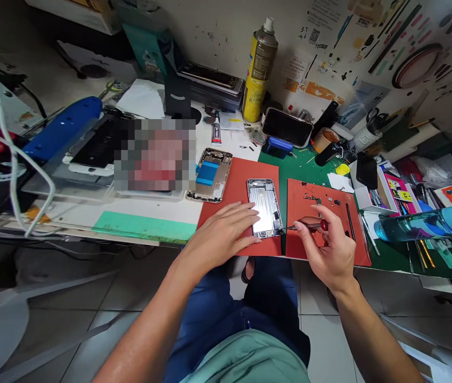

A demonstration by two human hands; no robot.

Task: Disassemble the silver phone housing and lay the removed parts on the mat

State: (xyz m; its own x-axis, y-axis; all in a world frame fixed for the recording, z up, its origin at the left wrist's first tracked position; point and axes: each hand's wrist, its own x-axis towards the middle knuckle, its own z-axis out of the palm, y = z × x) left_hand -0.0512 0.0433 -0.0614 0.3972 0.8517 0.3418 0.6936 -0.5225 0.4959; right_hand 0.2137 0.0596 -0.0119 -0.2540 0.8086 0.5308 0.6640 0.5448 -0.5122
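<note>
Phone shell (265, 206): lying inner side up on an orange mat (242, 178), between the hands
Left hand (226, 231): fingers loosely together, thumb apart, tips over the shell's left edge
Right hand (329, 247): thumb and fingers pinching a screwdriver (317, 224), its tip by the shell's lower right corner
Second mat (295, 205): small parts (318, 201), black stick (349, 221)

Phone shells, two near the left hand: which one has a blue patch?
The upper-left shell; the silver shell partly beneath the left hand shows no blue.
</note>
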